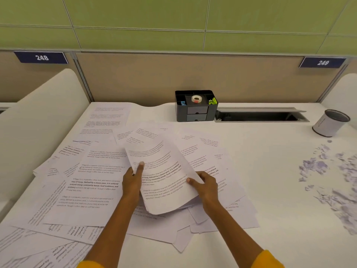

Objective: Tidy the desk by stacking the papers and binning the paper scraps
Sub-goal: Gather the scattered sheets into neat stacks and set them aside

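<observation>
Head view: both hands grip a small sheaf of printed white paper sheets (164, 176), lifted over the loose printed sheets (87, 182) spread across the white table (270, 238). Left hand (133, 182) holds its left edge, right hand (207, 185) its right edge. Torn white paper scraps (332, 182) lie far right, near a white cylindrical bin (329, 123).

bare desk (266, 151) opens to the right of the right hand (207, 187), unobstructed as far as the paper scraps (332, 178). beyond the scraps, white bin (329, 123) at the far right. ahead of both hands: black organiser (196, 107) against the partition, open cable slot (258, 116) beside it. left of the left hand (133, 180): loose sheets (85, 182) cover the desk.
</observation>
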Demonstrator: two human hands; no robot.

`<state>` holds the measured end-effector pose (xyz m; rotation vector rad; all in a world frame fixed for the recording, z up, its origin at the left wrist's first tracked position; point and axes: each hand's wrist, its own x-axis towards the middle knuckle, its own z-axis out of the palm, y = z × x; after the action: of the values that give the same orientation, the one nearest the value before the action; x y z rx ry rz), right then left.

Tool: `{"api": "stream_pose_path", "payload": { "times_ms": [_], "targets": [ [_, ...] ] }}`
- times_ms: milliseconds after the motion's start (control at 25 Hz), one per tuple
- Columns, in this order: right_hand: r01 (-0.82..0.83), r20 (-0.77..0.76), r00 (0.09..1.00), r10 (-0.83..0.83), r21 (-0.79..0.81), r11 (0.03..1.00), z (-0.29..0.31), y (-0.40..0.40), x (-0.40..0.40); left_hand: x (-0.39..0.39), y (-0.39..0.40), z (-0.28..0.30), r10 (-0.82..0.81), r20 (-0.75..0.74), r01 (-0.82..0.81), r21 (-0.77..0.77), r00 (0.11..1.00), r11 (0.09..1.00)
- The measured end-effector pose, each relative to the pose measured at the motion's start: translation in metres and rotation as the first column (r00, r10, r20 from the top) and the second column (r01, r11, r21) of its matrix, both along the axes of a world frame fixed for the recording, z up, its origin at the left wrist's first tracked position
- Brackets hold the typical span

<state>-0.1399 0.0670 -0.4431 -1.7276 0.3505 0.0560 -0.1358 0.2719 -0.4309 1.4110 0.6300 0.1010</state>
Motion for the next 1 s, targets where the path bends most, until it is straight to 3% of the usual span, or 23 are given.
{"api": "stream_pose_path", "payload": {
  "times_ms": [160,280,400,480,560,760,1000],
  "targets": [
    [0.016,0.111,0.994,-0.002,-0.123,0.992,0.008,-0.014,0.008,0.000,0.003,-0.007,-0.040,-0.017,0.042,0.096,0.999,0.994],
    [0.126,0.176,0.983,-0.053,-0.435,0.892,0.007,-0.046,0.021,-0.003,0.009,-0.003,-0.010,0.017,0.010,0.029,1.000,1.000],
    [0.035,-0.003,0.998,-0.057,-0.762,0.646,0.009,-0.074,0.030,-0.008,0.017,0.001,0.037,0.042,-0.034,-0.071,0.998,0.997],
    [-0.132,-0.205,0.976,-0.080,-0.835,0.535,0.012,-0.082,0.031,-0.010,0.021,0.001,0.056,0.059,-0.048,-0.126,0.997,0.991],
    [-0.242,-0.321,0.943,-0.085,-0.840,0.486,0.013,-0.083,0.032,-0.011,0.025,0.002,0.063,0.066,-0.052,-0.152,0.996,0.987],
    [-0.231,-0.344,0.937,-0.061,-0.742,0.629,0.018,-0.089,0.042,-0.014,0.028,0.004,0.078,0.057,-0.066,-0.178,0.995,0.982],
    [0.100,-0.038,0.988,-0.149,-0.581,0.808,0.029,-0.101,0.036,-0.018,0.031,-0.002,0.074,0.045,-0.065,-0.175,0.996,0.982]
  ]
}}
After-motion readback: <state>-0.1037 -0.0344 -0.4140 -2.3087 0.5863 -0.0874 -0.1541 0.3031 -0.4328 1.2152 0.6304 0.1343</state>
